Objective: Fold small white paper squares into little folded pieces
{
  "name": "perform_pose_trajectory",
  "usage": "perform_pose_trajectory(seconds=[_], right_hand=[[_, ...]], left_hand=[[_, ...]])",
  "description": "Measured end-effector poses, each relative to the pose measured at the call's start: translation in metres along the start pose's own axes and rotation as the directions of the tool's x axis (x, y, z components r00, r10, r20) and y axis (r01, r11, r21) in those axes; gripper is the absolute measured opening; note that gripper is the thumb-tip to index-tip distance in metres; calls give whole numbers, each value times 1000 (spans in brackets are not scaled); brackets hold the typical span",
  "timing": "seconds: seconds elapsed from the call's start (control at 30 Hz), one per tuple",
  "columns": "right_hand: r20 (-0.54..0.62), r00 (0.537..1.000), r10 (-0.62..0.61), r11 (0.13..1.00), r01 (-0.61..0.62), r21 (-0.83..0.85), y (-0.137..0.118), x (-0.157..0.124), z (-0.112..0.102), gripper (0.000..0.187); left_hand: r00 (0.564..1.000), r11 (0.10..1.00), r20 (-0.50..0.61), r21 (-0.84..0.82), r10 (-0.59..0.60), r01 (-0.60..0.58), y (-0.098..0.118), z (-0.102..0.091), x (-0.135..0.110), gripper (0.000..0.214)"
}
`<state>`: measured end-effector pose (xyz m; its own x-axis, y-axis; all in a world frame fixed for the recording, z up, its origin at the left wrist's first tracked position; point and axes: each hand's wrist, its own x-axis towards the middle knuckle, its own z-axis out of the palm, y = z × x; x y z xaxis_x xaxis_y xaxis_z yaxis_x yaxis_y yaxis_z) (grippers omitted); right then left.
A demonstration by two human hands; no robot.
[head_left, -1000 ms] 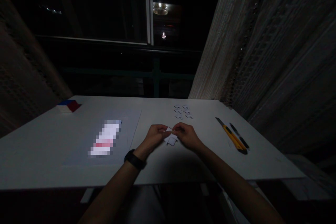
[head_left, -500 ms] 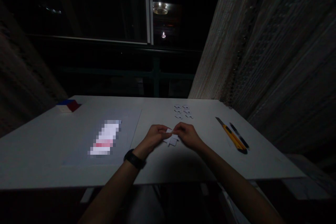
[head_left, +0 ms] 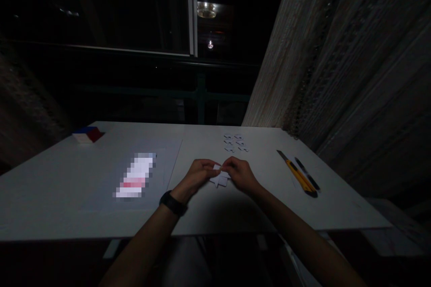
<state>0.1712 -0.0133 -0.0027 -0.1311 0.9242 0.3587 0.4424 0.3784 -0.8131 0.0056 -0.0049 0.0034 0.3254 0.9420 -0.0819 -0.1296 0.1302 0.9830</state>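
A small white cross-shaped paper cutout (head_left: 219, 178) is pinched between both hands just above the white table (head_left: 67, 197). My left hand (head_left: 197, 176), with a dark watch on its wrist, grips the cutout's left side with closed fingers. My right hand (head_left: 240, 173) grips its right side, fingertips meeting the left hand's. Several more small white cutouts (head_left: 235, 142) lie in rows farther back on the table.
A yellow utility knife (head_left: 298, 175) and a black pen (head_left: 306, 173) lie to the right. A blurred rectangular patch (head_left: 135, 176) sits on the left half of the table. A red and blue block (head_left: 86, 134) rests at the far left corner. Curtains hang right; a dark window is behind.
The hands stay in place, with the paper cutout shifting slightly between the fingers. The view has drifted a little.
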Motion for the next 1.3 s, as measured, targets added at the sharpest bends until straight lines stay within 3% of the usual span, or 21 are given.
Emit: perform_pose_trajectory(seconds=[0.37,0.57,0.83,1.1,1.3], right_hand=[[-101,995,-10,996,1,-85,-1,-2,7,7],[-109,994,5,997,-14,-78,-1,-2,8,10],[-47,998,-36,996,32,-85,-3,-3,9,6],[0,998,68,993,-68,93,2,1,10,10],[114,993,23,977,-46,210,5,4,7,18]], left_hand=[[997,995,-14,74,75,-74,-2,4,0,28],[997,969,-3,235,76,-74,2,3,1,33],[997,944,-33,326,75,-61,4,2,0,34],[998,967,-36,252,60,-49,4,1,-1,40],[996,968,-21,234,92,-85,1,0,1,42]])
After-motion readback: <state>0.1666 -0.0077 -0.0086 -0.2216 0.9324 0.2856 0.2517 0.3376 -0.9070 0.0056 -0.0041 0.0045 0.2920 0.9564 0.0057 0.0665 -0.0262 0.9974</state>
